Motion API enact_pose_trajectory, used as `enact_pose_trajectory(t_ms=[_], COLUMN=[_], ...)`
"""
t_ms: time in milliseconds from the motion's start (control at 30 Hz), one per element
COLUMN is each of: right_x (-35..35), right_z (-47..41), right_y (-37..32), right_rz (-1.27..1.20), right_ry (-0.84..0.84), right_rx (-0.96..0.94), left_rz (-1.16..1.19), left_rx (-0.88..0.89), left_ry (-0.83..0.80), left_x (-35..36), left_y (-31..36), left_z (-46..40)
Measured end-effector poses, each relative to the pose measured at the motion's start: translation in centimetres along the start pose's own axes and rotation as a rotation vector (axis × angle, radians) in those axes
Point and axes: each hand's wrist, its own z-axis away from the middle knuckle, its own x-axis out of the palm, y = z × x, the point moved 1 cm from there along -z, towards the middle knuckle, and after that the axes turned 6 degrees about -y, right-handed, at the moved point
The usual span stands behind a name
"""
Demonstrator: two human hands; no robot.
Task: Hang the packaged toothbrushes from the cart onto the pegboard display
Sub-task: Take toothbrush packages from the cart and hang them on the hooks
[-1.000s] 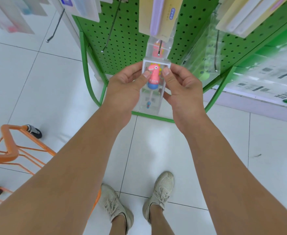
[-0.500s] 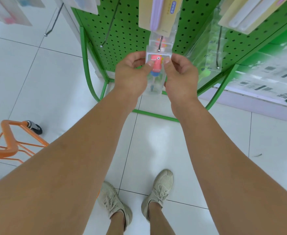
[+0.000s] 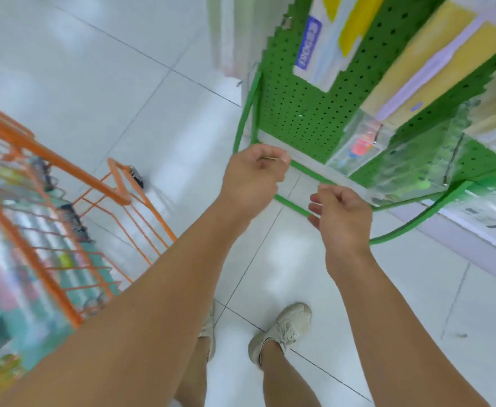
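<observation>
Hands hold nothing: left hand (image 3: 254, 174) and right hand (image 3: 339, 214) hang loosely curled. Orange cart (image 3: 53, 207) of packaged toothbrushes sits at nine o'clock; one clear toothbrush pack (image 3: 358, 149) hangs on the green pegboard (image 3: 296, 113) at one o'clock. Next, likely, reach into the cart.

Both bare forearms extend forward. Left hand (image 3: 251, 179) and right hand (image 3: 340, 214) are held apart, fingers loosely curled, each holding nothing.
</observation>
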Motion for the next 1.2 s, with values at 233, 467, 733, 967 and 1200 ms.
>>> enact_pose_trajectory(t_ms=[233,467,733,967,1200], right_x=[14.3,30.0,40.3,41.5,40.4], right_z=[17.4,26.0,19.7,16.5,16.2], right_y=[-7.6,-6.9,-5.1,-4.1,-3.9], right_rz=[0.205,0.686,1.239,1.423,1.337], right_ry=[-0.557,-0.933,-0.738,-0.653,-0.645], right_rx=[-0.17,-0.575,-0.74,-0.596,-0.62], left_rz=[0.047,-0.232,-0.481,-0.721,-0.645], left_rx=[0.081,-0.113,-0.308,-0.42,-0.477], left_ry=[0.427,0.731,0.72,0.777,0.806], left_x=[-21.2,-36.5,-43.3,-41.9,-41.0], left_y=[4.0,-1.6,-6.9,-6.1,-5.7], left_z=[13.6,21.9,21.4,16.7,15.1])
